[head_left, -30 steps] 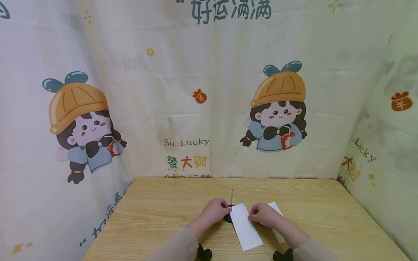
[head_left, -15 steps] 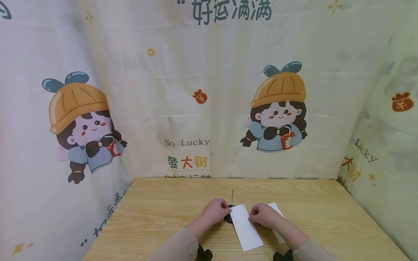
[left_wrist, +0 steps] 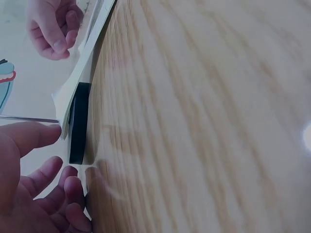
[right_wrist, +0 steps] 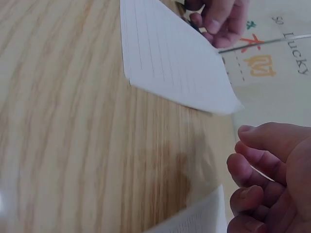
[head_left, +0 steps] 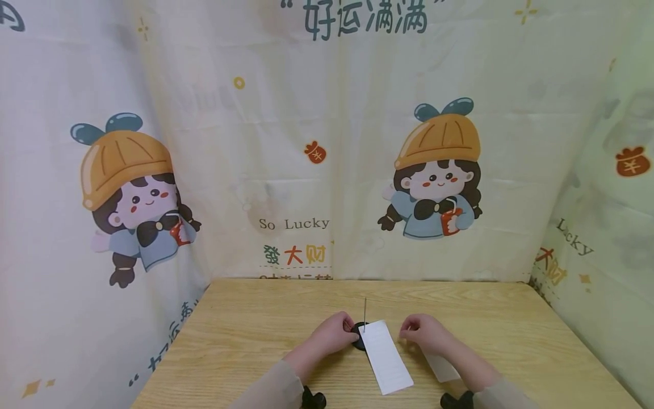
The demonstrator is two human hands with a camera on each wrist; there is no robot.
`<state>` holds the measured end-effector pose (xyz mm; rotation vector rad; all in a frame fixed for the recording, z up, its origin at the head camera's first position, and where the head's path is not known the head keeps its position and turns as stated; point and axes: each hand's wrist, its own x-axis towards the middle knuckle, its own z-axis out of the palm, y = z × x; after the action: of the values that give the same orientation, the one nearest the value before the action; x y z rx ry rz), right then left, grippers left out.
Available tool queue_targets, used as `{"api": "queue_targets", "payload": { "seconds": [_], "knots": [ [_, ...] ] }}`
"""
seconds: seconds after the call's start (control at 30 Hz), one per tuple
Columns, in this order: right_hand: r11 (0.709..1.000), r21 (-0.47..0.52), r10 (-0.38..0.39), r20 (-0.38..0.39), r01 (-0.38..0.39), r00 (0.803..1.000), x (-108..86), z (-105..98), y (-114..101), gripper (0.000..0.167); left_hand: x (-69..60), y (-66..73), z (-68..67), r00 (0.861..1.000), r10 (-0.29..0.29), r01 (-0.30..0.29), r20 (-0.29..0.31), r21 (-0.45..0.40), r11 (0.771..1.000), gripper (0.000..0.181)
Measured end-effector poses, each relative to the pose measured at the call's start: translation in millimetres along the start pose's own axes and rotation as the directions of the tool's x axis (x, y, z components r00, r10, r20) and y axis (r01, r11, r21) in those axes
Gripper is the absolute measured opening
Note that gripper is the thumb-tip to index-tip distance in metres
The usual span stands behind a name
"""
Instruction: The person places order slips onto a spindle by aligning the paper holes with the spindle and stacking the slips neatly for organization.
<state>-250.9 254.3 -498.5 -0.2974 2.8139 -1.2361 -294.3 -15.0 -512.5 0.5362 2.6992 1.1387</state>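
A spike file with a round black base [head_left: 360, 336] and a thin upright metal spike [head_left: 365, 311] stands on the table. White ruled paper slips [head_left: 386, 357] are pierced near their upper corner by the spike and slope down to the table. My left hand [head_left: 332, 332] is at the base's left edge. In the left wrist view its thumb lies at the paper corner beside the spike, and its loosely curled fingers [left_wrist: 73, 189] are just off the base. My right hand [head_left: 424, 332], fingers loosely bent and holding nothing, hovers right of the slips, apart from them.
Another white ruled paper [head_left: 440, 366] lies on the wooden table [head_left: 255, 318] partly under the right forearm. Two black objects [head_left: 457, 400] show beside the sleeves at the bottom. A printed curtain [head_left: 286, 187] hangs behind the table and at both sides.
My right hand has let go of the slips' right edge and moved right. The left hand has drawn back slightly from the paper corner, showing more of the base.
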Motion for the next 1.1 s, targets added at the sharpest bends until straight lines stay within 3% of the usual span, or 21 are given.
{"api": "queue_targets", "payload": {
  "seconds": [0.23, 0.5, 0.77, 1.1],
  "knots": [
    [0.998, -0.041, 0.037, -0.09, -0.04, 0.995, -2.3, -17, 9, 0.009, 1.7, -5.5, 0.4, 0.999, -0.027, 0.029, 0.028, -0.056, 0.998, 0.031],
    [0.988, -0.009, 0.154, -0.158, -0.157, 0.975, -2.2, -35, 31, 0.013, -2.3, -1.5, -5.6, 0.997, -0.042, 0.048, 0.057, -0.1, 0.994, 0.038],
    [0.984, 0.01, 0.177, -0.143, -0.178, 0.974, -2.8, -48, 53, 0.025, -2.1, -1.7, -3.8, 0.998, -0.031, 0.036, 0.054, -0.102, 0.994, 0.037],
    [0.977, -0.018, 0.207, -0.112, -0.21, 0.972, -0.4, -51, 58, 0.037, -1.2, -2.2, -4.6, 0.997, -0.031, 0.038, 0.073, -0.096, 0.995, 0.038]
  ]
}}
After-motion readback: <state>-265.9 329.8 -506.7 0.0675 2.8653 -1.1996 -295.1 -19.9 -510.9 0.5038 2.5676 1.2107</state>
